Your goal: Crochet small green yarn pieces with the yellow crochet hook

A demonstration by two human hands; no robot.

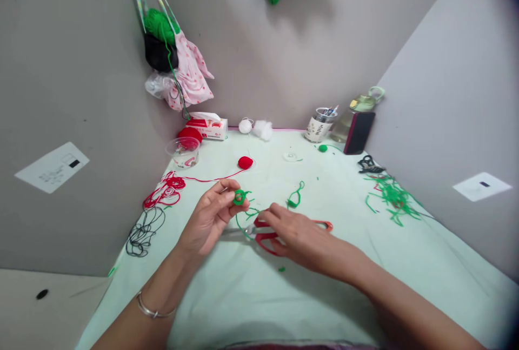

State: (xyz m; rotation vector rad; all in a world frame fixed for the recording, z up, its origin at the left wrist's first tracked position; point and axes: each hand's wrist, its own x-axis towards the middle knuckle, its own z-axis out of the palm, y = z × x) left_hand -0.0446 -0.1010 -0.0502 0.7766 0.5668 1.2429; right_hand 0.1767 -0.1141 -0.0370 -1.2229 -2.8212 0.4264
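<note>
Between thumb and fingers, my left hand (213, 212) pinches a small green crocheted ring (240, 197) with short yarn ends. My right hand (294, 233) is closed over the handles of red-handled scissors (265, 242), whose blades point left across the table below my left hand. An orange-red loop (326, 225) sticks out behind my right hand; the rest of that item is hidden. A green yarn piece with a looped tail (295, 198) lies beyond my right hand. Green yarn scraps (252, 212) lie between the hands.
A red yarn ball (245, 163), clear plastic tub (183, 154) and tissue box (208, 127) stand at the back left. A pen jar (318, 127), bottle (344, 123) and phone (359, 133) stand back right. Green yarn clippings (397, 198) lie right, black cord (144, 233) left.
</note>
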